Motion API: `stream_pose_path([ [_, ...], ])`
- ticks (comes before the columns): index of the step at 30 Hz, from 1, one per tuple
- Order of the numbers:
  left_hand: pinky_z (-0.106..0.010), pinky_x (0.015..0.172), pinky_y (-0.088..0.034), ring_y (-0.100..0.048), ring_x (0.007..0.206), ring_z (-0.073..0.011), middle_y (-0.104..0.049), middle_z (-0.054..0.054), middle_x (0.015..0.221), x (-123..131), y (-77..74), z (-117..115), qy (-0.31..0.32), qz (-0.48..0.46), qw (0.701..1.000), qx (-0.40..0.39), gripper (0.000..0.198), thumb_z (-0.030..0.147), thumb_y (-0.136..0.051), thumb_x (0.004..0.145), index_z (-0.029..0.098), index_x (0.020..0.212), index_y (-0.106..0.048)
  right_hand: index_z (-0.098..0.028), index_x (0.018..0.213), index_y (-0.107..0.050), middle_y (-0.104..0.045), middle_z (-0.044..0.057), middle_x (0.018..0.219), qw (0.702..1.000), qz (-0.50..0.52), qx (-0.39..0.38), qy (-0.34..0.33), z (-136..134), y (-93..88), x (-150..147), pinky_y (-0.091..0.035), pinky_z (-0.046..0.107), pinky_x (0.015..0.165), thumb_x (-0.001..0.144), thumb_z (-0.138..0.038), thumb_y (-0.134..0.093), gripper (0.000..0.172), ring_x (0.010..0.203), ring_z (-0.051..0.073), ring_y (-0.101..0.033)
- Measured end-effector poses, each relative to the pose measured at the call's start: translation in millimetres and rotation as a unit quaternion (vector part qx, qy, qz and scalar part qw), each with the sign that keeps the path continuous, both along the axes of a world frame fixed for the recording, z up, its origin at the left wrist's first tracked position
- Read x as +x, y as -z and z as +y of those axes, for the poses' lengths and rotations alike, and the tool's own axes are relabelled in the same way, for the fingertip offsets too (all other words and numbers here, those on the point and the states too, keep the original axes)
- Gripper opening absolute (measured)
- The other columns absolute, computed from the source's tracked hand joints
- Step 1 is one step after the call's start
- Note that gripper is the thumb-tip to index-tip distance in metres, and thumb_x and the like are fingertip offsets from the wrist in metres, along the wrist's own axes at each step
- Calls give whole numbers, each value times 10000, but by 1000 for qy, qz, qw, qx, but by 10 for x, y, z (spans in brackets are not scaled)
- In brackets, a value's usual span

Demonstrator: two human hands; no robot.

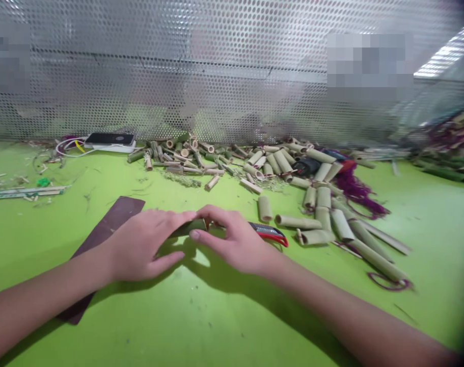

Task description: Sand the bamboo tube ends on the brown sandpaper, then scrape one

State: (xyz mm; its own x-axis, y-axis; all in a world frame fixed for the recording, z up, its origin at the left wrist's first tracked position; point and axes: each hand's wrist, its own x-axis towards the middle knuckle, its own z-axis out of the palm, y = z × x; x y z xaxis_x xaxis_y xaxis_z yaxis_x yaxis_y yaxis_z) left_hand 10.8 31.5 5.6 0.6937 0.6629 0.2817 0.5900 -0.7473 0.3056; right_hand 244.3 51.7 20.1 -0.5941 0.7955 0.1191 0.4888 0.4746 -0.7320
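A short piece of dark green bamboo (189, 228) is held low over the green table, between both hands. My left hand (140, 247) curves over it from the left; the fingers lie on its top and the thumb stands away below. At its right end, the thumb and forefinger of my right hand (235, 239) close around the bamboo. A red and black utility knife (270, 233) shows behind my right hand, which hides part of it. Under my left forearm lies a dark brown strip (105, 229), which looks like sandpaper.
Cut bamboo tubes (281, 163) are heaped along the back and right. Purple threads (357, 188) lie among them. A black and white device (109, 141) with a white cable sits at the back left. A perforated metal screen (178, 71) rises behind the table.
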Motion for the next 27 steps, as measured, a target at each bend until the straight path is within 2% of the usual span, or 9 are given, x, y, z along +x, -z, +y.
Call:
stream_pose_path([
  [2,-400,834,-521,-668,920,-242,-706,-65,1095,-4,21,-21,29,-3,1000,-7,626,398,-519,973,262,1517,-240,-181,988,-652,-696,31,868,997,24,-64,-25,-9,6,-15,-504,299,632,972,-438,-548,278,717,155,-627],
  [4,-390,815,-519,-663,894,-237,-705,-55,1067,-16,39,-27,54,-2,998,-22,671,402,-542,967,274,1535,-206,-170,940,-663,-686,28,818,996,18,-75,-49,-14,31,-31,-482,283,598,972,-463,-542,318,675,146,-613],
  [6,-385,818,-518,-660,897,-237,-700,-56,1075,-26,45,-22,73,-8,996,-43,698,436,-599,940,281,1520,-243,-166,910,-673,-679,25,790,995,11,-63,-71,-21,52,-45,-463,270,585,971,-488,-542,353,658,140,-603],
  [9,-409,867,-515,-656,942,-255,-689,-70,1116,-26,41,-13,80,-26,994,-76,706,583,-690,846,259,1403,-403,-167,887,-677,-666,21,747,996,-29,-3,-89,-10,48,-31,-448,270,584,971,-535,-524,407,643,139,-593],
  [13,-479,876,-533,-640,958,-303,-669,-113,1128,-19,75,-13,7,-8,995,-104,801,828,-668,675,219,1182,-546,-166,999,-685,-693,56,793,981,-132,133,-42,134,6,133,-503,352,671,1004,-499,-424,423,697,181,-632],
  [16,-569,1001,-484,-590,1157,-368,-603,-168,1323,-42,140,6,-59,32,992,-106,801,825,-576,761,210,1271,-531,-173,958,-684,-706,99,897,959,-206,193,19,319,-12,340,-524,406,725,989,-491,-417,416,802,228,-658],
  [19,-646,1130,-344,-464,1346,-407,-512,-168,1469,-76,181,44,-104,66,987,-99,754,748,-528,853,224,1393,-476,-175,955,-667,-695,113,931,939,-284,188,54,453,-29,504,-517,424,709,943,-583,-454,461,814,256,-650],
  [22,-671,1186,-225,-369,1427,-414,-446,-149,1539,-91,169,66,-139,82,981,-109,771,718,-499,883,216,1464,-430,-180,903,-652,-680,101,891,930,-331,155,43,477,-62,572,-500,404,680,922,-629,-455,491,770,245,-633],
  [27,-662,1212,-143,-279,1477,-415,-346,-123,1609,-89,130,70,-146,78,976,-142,852,734,-489,880,219,1542,-340,-187,873,-653,-671,81,875,931,-341,131,-1,439,-97,568,-485,381,718,931,-525,-479,384,788,229,-631],
])
